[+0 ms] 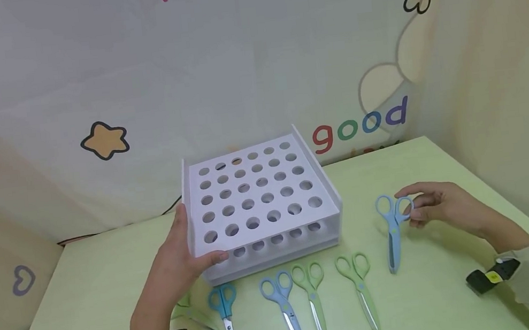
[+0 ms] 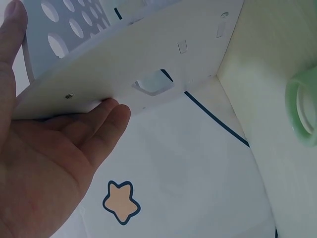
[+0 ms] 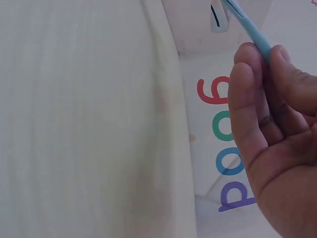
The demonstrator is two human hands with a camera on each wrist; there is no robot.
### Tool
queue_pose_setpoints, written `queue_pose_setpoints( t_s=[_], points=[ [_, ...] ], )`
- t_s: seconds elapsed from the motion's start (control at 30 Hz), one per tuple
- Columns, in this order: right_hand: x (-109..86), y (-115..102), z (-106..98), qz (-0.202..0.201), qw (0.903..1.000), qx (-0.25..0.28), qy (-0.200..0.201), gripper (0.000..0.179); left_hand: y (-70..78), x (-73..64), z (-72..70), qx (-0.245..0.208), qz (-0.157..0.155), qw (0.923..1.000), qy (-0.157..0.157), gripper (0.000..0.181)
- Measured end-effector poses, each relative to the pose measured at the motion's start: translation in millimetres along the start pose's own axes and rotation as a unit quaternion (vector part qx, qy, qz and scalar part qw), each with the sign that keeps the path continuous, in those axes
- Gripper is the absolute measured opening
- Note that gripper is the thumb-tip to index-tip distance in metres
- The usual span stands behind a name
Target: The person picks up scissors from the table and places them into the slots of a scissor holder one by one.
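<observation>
A white rack [image 1: 259,203] with rows of round holes stands mid-table. My left hand [image 1: 187,248] grips its near left corner, fingers along the side wall and thumb on the front face. In the left wrist view my left hand's fingers [image 2: 99,129] lie against the rack's side panel [image 2: 148,49]. My right hand [image 1: 407,208] pinches a handle ring of the light blue scissors [image 1: 392,235], which lie right of the rack with the blades toward me. In the right wrist view my right hand's fingers [image 3: 257,99] close round the blue scissors' handle [image 3: 250,27].
Several scissors lie in a row before the rack: a blue-handled pair [image 1: 225,309], a blue-and-green pair [image 1: 284,305], two green pairs [image 1: 313,294] [image 1: 360,284], and a green pair [image 1: 190,315] partly under my left wrist. A printed cloth wall [image 1: 236,82] backs the green table [image 1: 451,285].
</observation>
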State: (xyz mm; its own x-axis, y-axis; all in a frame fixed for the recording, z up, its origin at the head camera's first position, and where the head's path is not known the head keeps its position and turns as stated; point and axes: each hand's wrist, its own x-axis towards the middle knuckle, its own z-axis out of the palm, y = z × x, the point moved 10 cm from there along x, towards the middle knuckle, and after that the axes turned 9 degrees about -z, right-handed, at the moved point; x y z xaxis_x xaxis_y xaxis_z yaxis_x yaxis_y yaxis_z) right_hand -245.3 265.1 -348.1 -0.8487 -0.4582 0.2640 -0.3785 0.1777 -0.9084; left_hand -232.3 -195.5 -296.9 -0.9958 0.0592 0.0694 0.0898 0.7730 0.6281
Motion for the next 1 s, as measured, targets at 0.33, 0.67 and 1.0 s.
queue_pose_setpoints(
  t_s=[0.33,0.67,1.0],
  points=[
    [2.6,-45.8,-20.5,-0.028,0.9919,-0.095,0.079,0.038,0.4,-3.7,6.3,0.001,0.002,1.0,0.002,0.125],
    [29.7,-142.9,-24.7,-0.199,0.9636,-0.021,0.177,0.045,6.5,3.8,-1.7,0.021,0.002,0.9998,0.001,0.126],
    [67.2,-180.4,10.6,-0.312,0.9336,-0.006,0.176,0.047,5.7,0.6,-2.1,0.017,-0.018,0.9997,-0.001,0.126]
  ],
)
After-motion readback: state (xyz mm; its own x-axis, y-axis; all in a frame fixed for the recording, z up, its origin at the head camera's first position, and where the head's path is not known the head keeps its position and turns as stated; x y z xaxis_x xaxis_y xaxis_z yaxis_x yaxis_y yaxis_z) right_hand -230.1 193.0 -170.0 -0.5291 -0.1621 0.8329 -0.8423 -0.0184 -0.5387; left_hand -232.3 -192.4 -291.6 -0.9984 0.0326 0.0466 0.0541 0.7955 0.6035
